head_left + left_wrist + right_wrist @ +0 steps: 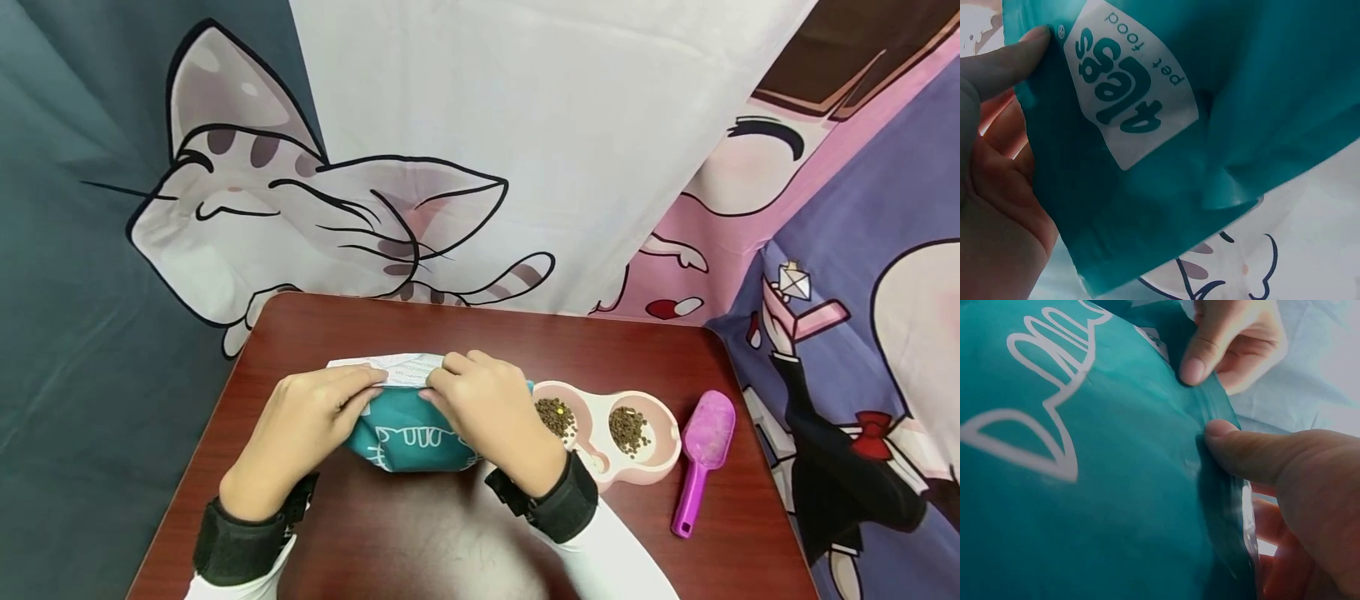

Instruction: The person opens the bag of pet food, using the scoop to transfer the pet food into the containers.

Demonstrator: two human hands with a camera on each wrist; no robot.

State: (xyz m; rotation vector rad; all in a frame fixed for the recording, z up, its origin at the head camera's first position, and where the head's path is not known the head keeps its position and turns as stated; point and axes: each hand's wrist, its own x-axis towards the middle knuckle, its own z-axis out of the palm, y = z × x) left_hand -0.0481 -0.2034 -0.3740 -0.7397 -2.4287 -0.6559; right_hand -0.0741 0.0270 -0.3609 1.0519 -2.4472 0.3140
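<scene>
A teal pet food bag (417, 427) with a white cat drawing stands upright on the table in the head view. My left hand (309, 417) pinches its top edge on the left, thumb in front and fingers behind. Close beside it, my right hand (491, 408) pinches the same edge further right. In the right wrist view both thumbs press along the bag's top strip, the right thumb (1241, 447) nearest the camera. The white printed "4legs pet food" label (1132, 81) shows in the left wrist view. Whether the bag's mouth is sealed, I cannot tell.
Right of the bag sits a pink double bowl (602, 475) with brown kibble (628, 429) in both halves, partly behind my right hand. A purple scoop (707, 442) lies further right on the brown table (375, 533). Printed cloth (562, 125) hangs behind the table.
</scene>
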